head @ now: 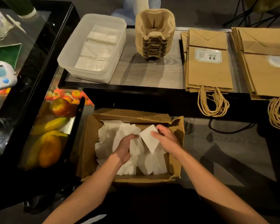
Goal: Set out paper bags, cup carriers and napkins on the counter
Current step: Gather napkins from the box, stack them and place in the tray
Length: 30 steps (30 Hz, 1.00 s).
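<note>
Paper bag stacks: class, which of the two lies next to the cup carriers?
The paper bag stack whose label shows whole, beside the stack of cup carriers; the other paper bag stack lies beyond it, cut off by the picture's edge.

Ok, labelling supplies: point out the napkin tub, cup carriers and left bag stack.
napkin tub [71, 50], head view, left wall.
cup carriers [154, 44], head view, stack's front.
left bag stack [208, 73], head view, top bag's face.

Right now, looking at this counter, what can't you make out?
Head view:
- Right paper bag stack: cut off by the right edge, label too.
- Cardboard box bottom: hidden under loose napkins.
- Left hand fingertips: buried in the napkins.
- Timer: screen cut by the left edge, unreadable.
</note>
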Each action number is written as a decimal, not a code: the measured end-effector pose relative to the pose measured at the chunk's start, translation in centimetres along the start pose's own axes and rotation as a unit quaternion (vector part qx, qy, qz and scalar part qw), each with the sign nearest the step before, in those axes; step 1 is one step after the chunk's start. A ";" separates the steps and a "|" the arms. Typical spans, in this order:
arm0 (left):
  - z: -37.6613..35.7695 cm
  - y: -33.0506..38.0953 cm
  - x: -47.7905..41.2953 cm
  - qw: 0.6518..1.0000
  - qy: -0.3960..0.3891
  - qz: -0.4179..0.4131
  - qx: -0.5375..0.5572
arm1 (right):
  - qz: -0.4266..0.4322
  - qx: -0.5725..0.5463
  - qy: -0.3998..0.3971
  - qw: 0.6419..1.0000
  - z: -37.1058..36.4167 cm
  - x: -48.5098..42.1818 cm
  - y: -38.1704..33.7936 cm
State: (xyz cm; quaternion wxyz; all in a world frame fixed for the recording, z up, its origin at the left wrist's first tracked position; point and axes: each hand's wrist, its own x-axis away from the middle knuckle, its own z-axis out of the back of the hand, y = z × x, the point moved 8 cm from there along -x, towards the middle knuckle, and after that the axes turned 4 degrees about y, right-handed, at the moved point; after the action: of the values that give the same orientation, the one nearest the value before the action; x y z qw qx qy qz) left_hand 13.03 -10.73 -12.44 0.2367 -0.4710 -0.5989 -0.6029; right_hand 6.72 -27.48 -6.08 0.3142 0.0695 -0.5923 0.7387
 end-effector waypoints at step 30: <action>-1.3 1.2 2.0 0.993 -0.095 -0.064 -0.018 | -0.082 -0.081 -0.030 0.993 -2.2 1.5 1.9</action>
State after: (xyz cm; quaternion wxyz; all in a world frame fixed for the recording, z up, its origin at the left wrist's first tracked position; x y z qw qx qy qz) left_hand 12.74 -11.57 -9.92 0.1311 -0.4912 -0.6365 -0.5800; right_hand 5.11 -25.12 -7.57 0.3605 0.1148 -0.6515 0.6576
